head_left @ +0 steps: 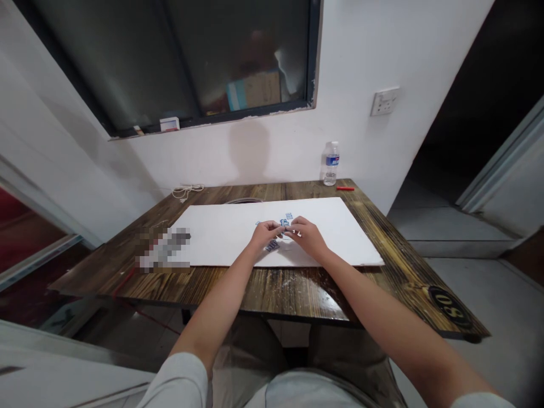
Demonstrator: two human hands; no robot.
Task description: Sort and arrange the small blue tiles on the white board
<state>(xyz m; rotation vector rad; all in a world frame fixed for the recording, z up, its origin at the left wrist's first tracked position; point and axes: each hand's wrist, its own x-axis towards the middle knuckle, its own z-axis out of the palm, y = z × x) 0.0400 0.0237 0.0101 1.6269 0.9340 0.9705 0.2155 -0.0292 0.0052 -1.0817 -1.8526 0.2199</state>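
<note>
Above a white board (225,238), my left hand (266,232) and my right hand (308,235) meet with fingertips pinched together. Between them is a small bluish piece (284,228), mostly hidden by the fingers, too small to name. Just beyond the fingertips lie blue-and-white pieces (284,221). A separate small piece with blue lines (289,216) is farther back. Close below my left fingers, a darker grey-blue patterned piece (272,245) rests on the board.
The board lies on a dark wooden table (272,289). A water bottle (331,164) stands at the back right beside a red pen-like stick (345,188). A white cord (187,191) is coiled at the back left. A blurred-out object (165,249) covers the board's left edge.
</note>
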